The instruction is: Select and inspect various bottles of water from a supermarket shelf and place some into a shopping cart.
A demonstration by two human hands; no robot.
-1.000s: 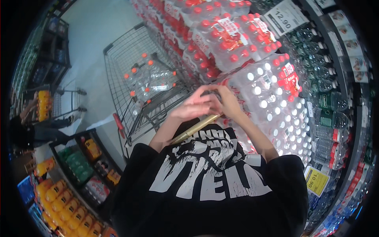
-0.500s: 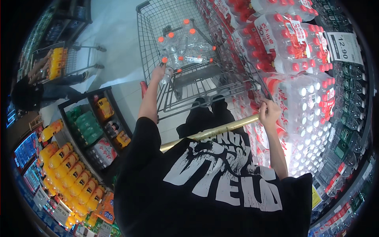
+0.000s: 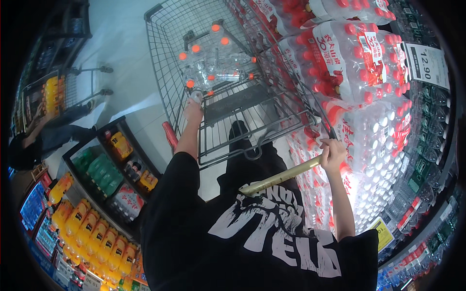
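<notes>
A wire shopping cart (image 3: 165, 72) stands in front of me, holding several clear plastic bottles (image 3: 213, 60) with orange caps. At the cart's near left, my left hand (image 3: 194, 110) is closed around a clear bottle (image 3: 196, 95); part of it is hidden by the fingers. My right hand (image 3: 333, 153) is wrapped around the right end of the gold-coloured cart handle (image 3: 284, 177), which crosses in front of my black shirt. The left end of that handle is hidden behind my shirt and left arm.
Shrink-wrapped bottle packs (image 3: 335, 58) with red caps are stacked close along the cart's right side. At the left stand a dark shelf unit (image 3: 104, 165) of drinks and rows of orange drink bottles (image 3: 99, 240). Farther left, a person (image 3: 36, 140) is beside another cart (image 3: 80, 89).
The cart and its bottles have shifted left in view. My left hand has come slightly nearer, and the bottle in it now shows less of its side. My right hand keeps its hold.
</notes>
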